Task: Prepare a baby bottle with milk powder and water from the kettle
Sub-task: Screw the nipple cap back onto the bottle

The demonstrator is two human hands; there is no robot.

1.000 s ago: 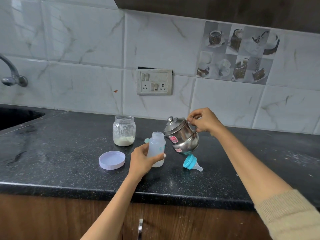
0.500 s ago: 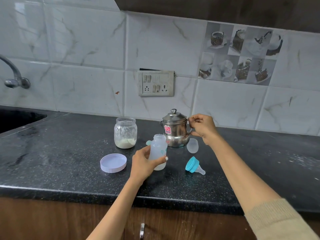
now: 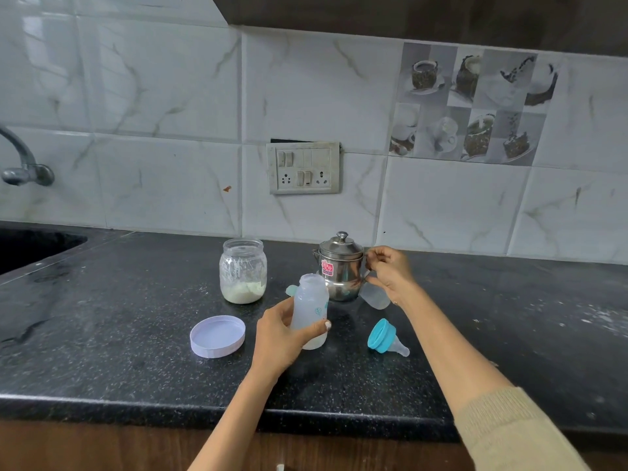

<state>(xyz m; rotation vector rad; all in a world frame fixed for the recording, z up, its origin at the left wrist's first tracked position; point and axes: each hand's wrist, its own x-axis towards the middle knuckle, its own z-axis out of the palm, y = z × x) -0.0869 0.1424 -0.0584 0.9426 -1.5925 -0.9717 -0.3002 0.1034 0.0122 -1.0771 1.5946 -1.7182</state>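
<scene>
A translucent baby bottle (image 3: 311,300) stands upright and uncapped on the black counter (image 3: 136,334), with a whitish layer at its bottom. My left hand (image 3: 282,338) grips it from the left. Just behind it the steel kettle (image 3: 339,266) sits upright on the counter, lid on. My right hand (image 3: 390,273) is at its handle on the right, fingers curled around it. A glass jar (image 3: 243,271) with milk powder at the bottom stands open to the left of the kettle.
The jar's lilac lid (image 3: 217,336) lies in front of the jar. A teal teat ring (image 3: 385,336) lies on its side right of the bottle, a clear cap (image 3: 377,297) behind it. A teal scoop (image 3: 290,289) peeks out behind the bottle. The sink (image 3: 34,246) and tap (image 3: 23,164) are far left.
The kettle was tilted with its spout over the bottle; my right hand has swung it back and set it upright on the counter. My left hand has kept hold of the bottle.
</scene>
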